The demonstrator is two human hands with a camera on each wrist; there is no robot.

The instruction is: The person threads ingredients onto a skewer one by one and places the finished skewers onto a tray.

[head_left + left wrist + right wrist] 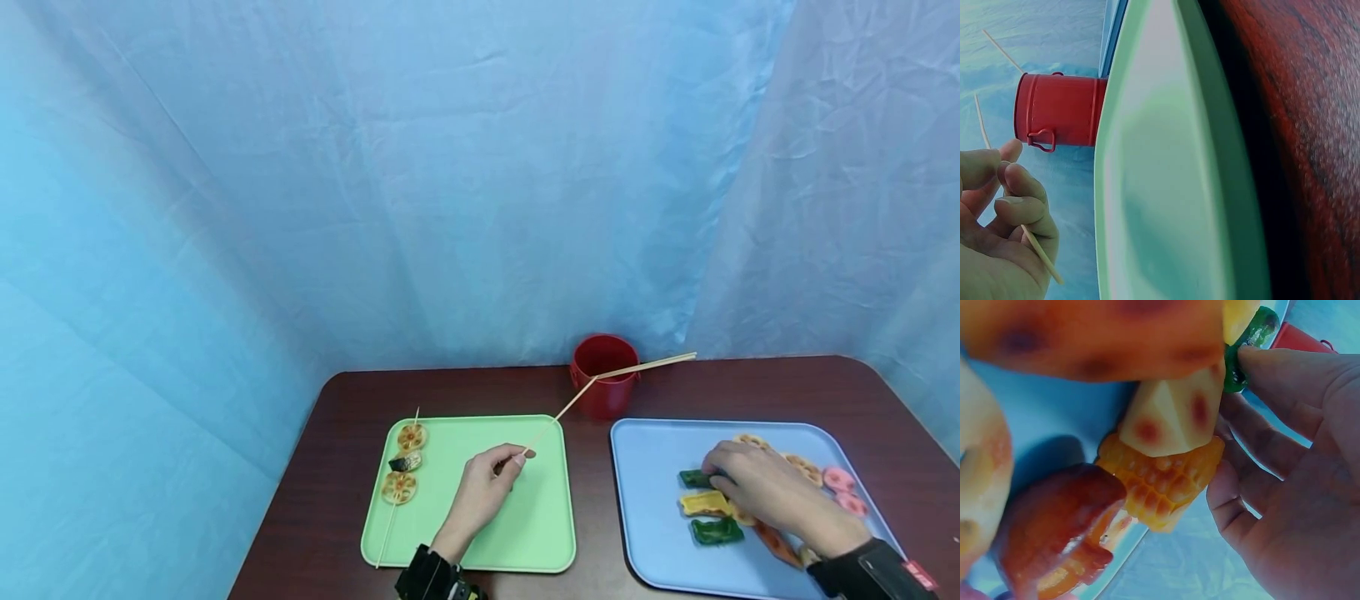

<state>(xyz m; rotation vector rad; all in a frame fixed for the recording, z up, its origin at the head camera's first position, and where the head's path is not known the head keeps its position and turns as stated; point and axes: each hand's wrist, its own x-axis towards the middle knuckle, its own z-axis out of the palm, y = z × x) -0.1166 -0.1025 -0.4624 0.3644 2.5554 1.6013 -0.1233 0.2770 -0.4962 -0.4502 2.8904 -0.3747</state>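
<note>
My left hand (483,492), above the green tray (525,542), pinches a thin wooden skewer (576,396); its far end overlaps the red bucket (606,400) in the head view. My right hand (772,492) is over the blue tray (652,558), thumb and fingers at the right end of a green pepper piece (694,479). In the right wrist view the thumb tip lies against that green piece (1235,370), and other fingertips are beside a toy corn piece (1163,481). A yellow piece (705,503) and another green pepper piece (717,532) lie just below the hand.
A loaded skewer (399,487) with lotus-like slices and a dark-edged piece lies on the green tray's left. More skewers (667,361) lean out of the bucket. Pink rings (838,479) and a brown sausage-like piece (778,546) sit on the blue tray. Blue cloth (480,183) hangs behind the table.
</note>
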